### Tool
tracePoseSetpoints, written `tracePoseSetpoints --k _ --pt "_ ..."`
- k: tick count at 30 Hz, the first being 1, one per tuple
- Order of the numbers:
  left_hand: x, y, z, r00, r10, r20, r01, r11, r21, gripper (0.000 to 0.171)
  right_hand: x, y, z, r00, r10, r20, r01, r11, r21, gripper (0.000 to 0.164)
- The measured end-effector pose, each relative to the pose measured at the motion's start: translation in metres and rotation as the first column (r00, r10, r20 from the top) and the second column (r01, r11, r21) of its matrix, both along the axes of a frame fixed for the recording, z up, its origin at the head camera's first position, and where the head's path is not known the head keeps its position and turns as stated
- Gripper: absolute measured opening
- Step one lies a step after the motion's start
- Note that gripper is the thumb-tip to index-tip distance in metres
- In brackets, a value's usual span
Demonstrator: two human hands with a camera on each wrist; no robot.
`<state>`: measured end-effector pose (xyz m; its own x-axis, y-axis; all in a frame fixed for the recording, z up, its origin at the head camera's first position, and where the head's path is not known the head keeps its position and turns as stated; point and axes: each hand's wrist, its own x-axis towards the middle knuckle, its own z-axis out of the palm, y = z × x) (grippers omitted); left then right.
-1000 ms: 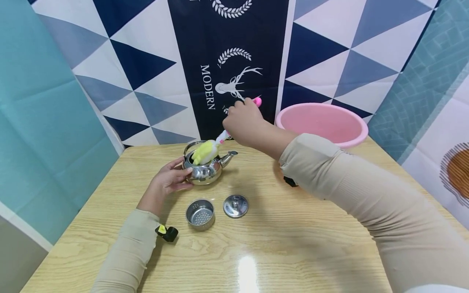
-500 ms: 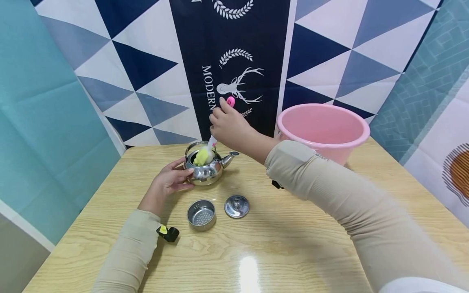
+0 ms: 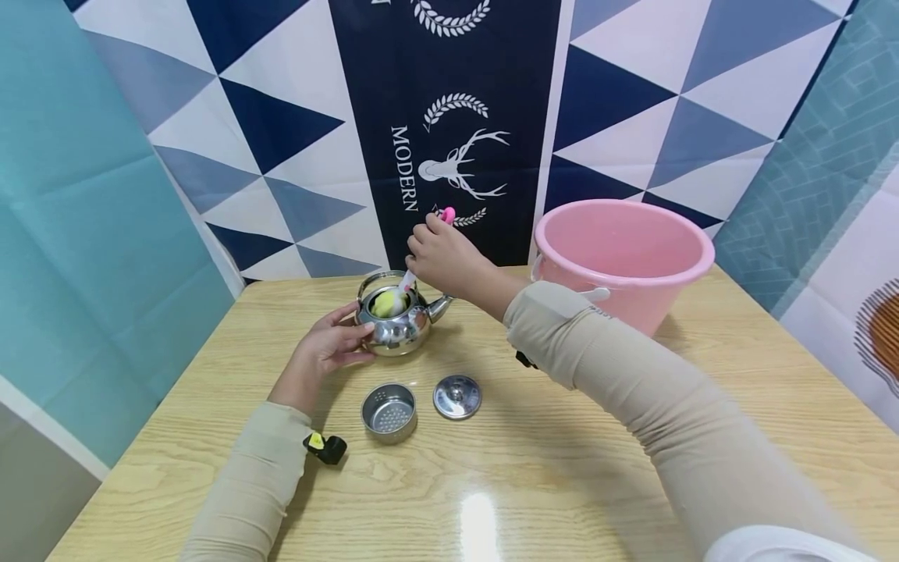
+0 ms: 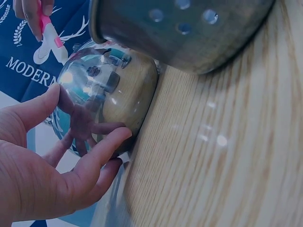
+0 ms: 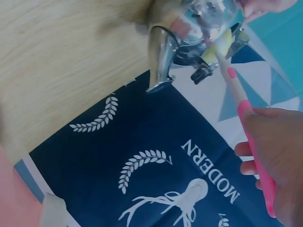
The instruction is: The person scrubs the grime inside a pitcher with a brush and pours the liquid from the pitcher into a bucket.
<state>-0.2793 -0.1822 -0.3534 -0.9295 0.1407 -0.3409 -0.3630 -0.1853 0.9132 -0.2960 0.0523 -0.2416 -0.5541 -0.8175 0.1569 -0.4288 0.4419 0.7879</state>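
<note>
A shiny steel kettle stands on the table without its lid, hoop handle raised and spout to the right. My left hand holds its left side, thumb high and fingers low on the round body. In my right hand is a cleaning brush, its pink and white handle slanting down to the kettle. The brush's yellow and white sponge head sits inside the kettle mouth, its lower part hidden. In the right wrist view my right hand wraps round the pink grip.
A perforated steel strainer and the round kettle lid lie on the wooden table in front of the kettle. A pink bucket stands at the back right, beside the right forearm. A patterned cloth hangs behind the table.
My right hand has moved left and then lower, and the brush head has gone from the kettle's rim down into its mouth. The left hand keeps its hold on the kettle.
</note>
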Motion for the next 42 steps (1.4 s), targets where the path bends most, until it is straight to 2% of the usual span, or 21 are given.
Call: tracePoseSetpoints --k 6,12,21,26,34,42 --pt "0.001 0.000 0.000 1.000 -0.002 0.000 0.002 1.000 -0.002 0.077 -0.002 0.000 -0.002 1.000 0.022 -0.019 -0.021 0.999 0.036 0.033" --pt "-0.001 -0.001 -0.002 1.000 0.008 0.005 -0.008 1.000 -0.013 0.076 0.000 -0.002 0.003 0.993 0.093 -0.073 -0.086 0.992 0.087 0.027" --pt "-0.001 0.001 0.000 1.000 0.011 0.001 -0.011 1.000 -0.008 0.076 0.009 -0.003 0.013 0.989 0.130 -0.071 -0.118 0.981 0.152 0.025" --pt "-0.001 0.000 -0.001 1.000 0.013 0.003 -0.013 1.000 -0.014 0.076 0.015 -0.007 0.014 0.989 0.134 -0.065 -0.123 0.981 0.147 0.024" --pt "0.000 -0.001 -0.002 1.000 0.004 -0.001 -0.004 1.000 -0.011 0.076 0.017 -0.014 0.005 0.993 0.100 -0.069 -0.092 0.990 0.104 0.027" --pt "0.000 0.000 -0.003 1.000 0.007 -0.005 -0.007 1.000 -0.015 0.076 0.014 -0.018 -0.005 0.979 0.123 -0.165 -0.112 0.991 0.078 0.031"
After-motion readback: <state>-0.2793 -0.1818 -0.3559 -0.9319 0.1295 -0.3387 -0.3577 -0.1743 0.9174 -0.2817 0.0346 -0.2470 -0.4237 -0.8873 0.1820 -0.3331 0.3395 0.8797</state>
